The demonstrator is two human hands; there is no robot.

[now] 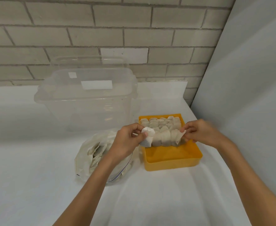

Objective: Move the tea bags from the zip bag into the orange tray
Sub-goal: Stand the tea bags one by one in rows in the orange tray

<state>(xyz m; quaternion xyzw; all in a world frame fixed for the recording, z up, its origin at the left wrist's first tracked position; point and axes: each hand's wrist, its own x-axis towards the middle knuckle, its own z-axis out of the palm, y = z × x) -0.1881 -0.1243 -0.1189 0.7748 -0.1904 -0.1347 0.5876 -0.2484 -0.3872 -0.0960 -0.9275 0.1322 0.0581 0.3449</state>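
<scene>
The orange tray [173, 159] sits on the white table, right of centre, its far part filled with rows of several pale tea bags [160, 126]. My left hand [127, 141] pinches one tea bag [148, 137] at the tray's left rim. My right hand [201, 132] pinches the top of another tea bag [179, 137] over the tray's right side, at the end of the nearest row. The clear zip bag [94, 154] lies left of the tray, partly under my left wrist, with more tea bags inside.
A large clear plastic box [88, 98] stands behind the zip bag against the brick wall. A white panel [248, 79] closes off the right side. The white table [36, 176] spreads wide to the front and left.
</scene>
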